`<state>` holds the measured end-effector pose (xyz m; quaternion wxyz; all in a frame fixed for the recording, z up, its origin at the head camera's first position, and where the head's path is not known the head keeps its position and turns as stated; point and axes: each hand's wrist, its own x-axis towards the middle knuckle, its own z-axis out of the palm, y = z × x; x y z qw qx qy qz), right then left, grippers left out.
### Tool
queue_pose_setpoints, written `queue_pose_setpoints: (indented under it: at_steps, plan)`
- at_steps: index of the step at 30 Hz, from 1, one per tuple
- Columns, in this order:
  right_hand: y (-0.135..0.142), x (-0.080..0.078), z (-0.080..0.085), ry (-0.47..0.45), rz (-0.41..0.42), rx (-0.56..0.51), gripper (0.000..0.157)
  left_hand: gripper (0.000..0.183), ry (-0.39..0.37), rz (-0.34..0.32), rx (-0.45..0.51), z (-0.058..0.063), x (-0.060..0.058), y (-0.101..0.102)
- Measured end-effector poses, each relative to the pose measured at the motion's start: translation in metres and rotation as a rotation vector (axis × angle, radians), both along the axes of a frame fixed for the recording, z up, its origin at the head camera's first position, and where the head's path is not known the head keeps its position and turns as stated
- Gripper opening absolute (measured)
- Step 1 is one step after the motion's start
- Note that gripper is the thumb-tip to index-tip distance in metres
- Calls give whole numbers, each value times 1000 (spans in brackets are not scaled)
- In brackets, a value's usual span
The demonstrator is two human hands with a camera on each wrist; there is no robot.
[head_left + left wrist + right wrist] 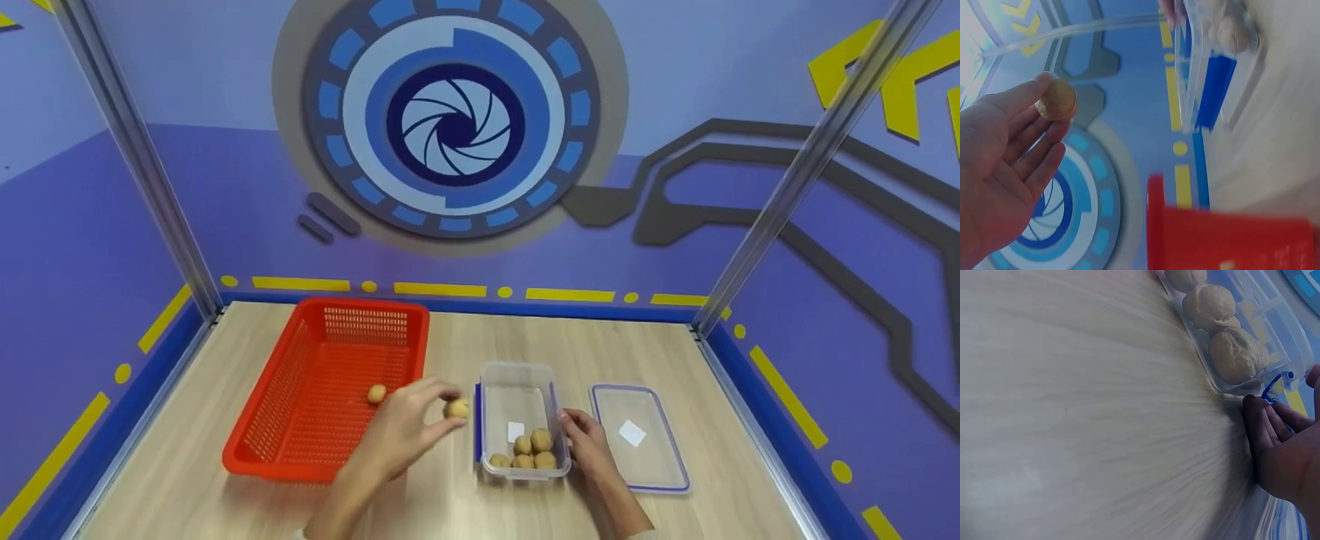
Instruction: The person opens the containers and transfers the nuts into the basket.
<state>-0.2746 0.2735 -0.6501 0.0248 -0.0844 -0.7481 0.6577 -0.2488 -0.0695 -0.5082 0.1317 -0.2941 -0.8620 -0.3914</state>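
Observation:
In the head view, my left hand (401, 427) pinches a walnut (457, 408) between thumb and fingertips, in the gap between the red basket and the clear food container (517, 382). The left wrist view shows this walnut (1058, 100) at the fingertips of the left hand (1010, 146), with the palm facing the camera. Several walnuts (541, 440) lie at the container's near end. My right hand (592, 442) holds the container's right side; its fingers (1264, 422) lie by the blue-edged latch. One walnut (377, 394) sits in the red basket (259, 390).
A clear lid (652, 457) with a purple-blue rim lies flat to the right of the container. All stand on a wood-look table (450, 502). Printed panels (225, 195) rise behind and at both sides, with metal posts (142, 165) at the corners.

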Motion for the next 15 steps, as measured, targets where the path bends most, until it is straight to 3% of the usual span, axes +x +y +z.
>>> queue_pose_setpoints:
  at_steps: [6, 11, 15]
  plan:
    - [-5, -2, -1, -10, -3, -60, 47, 34, -38, 146, 25, 4, -4, -37]
    - [-4, 0, -2, -20, -3, -83, 47, 32, -80, 166, 102, -1, -11, -60]
    - [0, 0, -1, -16, -14, -62, 46, 34, -69, 182, 175, -8, -23, -71]
